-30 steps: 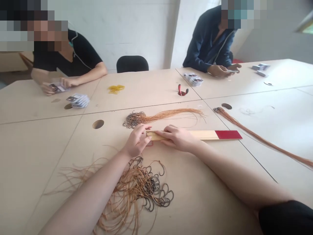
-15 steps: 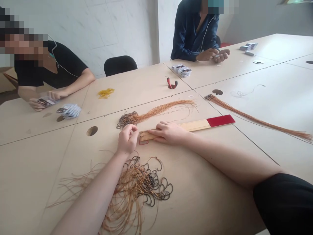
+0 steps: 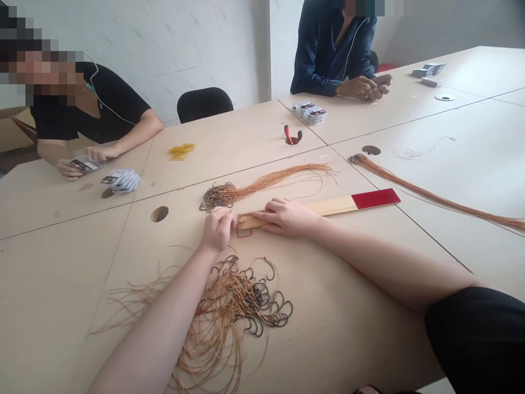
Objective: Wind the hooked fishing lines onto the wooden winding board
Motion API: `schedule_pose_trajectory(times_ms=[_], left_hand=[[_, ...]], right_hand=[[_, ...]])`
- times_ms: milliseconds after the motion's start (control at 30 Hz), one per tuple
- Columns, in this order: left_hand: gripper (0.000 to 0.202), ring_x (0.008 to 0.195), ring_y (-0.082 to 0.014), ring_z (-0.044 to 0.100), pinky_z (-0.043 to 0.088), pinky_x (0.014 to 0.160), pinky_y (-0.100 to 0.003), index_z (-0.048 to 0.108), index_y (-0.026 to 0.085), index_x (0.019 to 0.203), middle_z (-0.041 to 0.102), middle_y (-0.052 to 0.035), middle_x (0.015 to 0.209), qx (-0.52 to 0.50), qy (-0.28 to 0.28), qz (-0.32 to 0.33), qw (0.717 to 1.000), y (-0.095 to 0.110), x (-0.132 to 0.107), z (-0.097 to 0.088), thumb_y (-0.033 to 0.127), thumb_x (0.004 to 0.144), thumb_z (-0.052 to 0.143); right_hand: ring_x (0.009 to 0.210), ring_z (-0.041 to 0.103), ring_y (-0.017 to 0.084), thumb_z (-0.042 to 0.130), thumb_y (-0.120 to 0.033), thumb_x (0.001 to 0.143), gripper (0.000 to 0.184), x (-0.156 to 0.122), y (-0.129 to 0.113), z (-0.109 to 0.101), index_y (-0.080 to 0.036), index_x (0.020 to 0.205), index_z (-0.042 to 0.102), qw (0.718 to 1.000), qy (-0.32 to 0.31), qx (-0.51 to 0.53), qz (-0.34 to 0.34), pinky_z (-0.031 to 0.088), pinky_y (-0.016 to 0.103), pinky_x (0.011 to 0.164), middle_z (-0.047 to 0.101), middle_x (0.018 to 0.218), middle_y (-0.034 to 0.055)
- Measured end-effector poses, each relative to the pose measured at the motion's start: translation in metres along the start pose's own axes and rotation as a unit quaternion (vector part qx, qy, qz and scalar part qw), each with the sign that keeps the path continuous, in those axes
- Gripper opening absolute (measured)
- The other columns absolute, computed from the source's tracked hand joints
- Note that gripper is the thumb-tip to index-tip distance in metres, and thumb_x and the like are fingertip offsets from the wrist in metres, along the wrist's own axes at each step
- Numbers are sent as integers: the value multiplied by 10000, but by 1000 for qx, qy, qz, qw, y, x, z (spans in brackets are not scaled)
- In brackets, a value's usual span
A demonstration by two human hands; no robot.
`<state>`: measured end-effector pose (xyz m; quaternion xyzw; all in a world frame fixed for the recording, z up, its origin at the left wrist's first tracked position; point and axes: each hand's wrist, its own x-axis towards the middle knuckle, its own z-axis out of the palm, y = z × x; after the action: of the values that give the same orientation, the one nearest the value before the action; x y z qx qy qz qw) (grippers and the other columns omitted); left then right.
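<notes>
Pressed open and flat on a red-ended wooden board point(image 3: 328, 206) against the bench point(image 3: 348, 317), for steadiness: the right grip point(image 3: 287, 217). Pinched together at the board's end, anything held too fine to tell: the left grip point(image 3: 218, 230). Heaped just below: tangled snelled fishhooks point(image 3: 238, 301).

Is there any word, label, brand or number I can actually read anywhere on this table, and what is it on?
No text here can be read.
The stack of printed cards at left: print too small and blurred to read.
The stack of printed cards at the far side: too small and blurred to read.
The pile of cards at far right: too small to read.
The wooden strip with a red end: no legible marks.
</notes>
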<state>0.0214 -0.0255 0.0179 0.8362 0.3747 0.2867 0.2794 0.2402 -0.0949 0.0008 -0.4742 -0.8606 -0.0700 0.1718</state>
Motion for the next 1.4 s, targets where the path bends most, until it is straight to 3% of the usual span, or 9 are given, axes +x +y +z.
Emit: schedule_pose_trajectory(times_ms=[133,300,467,933,1100,1400], left_hand=[[423,818,-193,514,374,863,-337,452,198,500,551,-37,637,2,-16,18,1000,1,0,0,308,884,312],[261,760,-197,480,376,754,-340,387,196,511,498,-17,615,48,-7,-15,999,-2,0,2,246,748,482],[107,827,-214,479,366,767,-350,484,192,608,528,-22,685,53,-38,-20,998,-5,2,2,222,711,483],[162,804,-201,490,390,753,-334,580,166,706,559,-33,770,-47,-123,-20,991,-6,5,-6,281,743,472],[244,766,-193,486,384,741,-333,568,163,670,548,-36,743,-58,-123,-9,991,-6,6,-6,324,789,428],[202,748,-172,456,362,663,-292,504,169,635,496,-14,709,-33,-119,-15,992,-3,5,-5,323,766,511]], right_hand=[[800,455,171,377,-464,933,435,-1,0,1,-260,1300,492,1000,6,1,4,365,265,633,551,915,86],[795,444,174,359,-479,935,451,-1,-1,0,-271,1320,468,1000,6,-2,6,349,254,594,537,909,84],[811,440,179,331,-481,942,452,-1,-2,-1,-275,1322,463,1000,3,7,13,353,254,600,525,914,89],[810,440,181,400,-448,925,437,-4,-3,-5,-253,1306,490,1000,18,-1,4,347,255,576,538,910,89],[828,445,180,381,-469,929,449,-4,-2,-4,-258,1311,484,1000,15,8,7,356,250,574,536,909,89],[816,444,179,414,-447,919,431,-4,-2,-3,-270,1305,489,1000,14,8,9,341,247,563,534,912,83]])
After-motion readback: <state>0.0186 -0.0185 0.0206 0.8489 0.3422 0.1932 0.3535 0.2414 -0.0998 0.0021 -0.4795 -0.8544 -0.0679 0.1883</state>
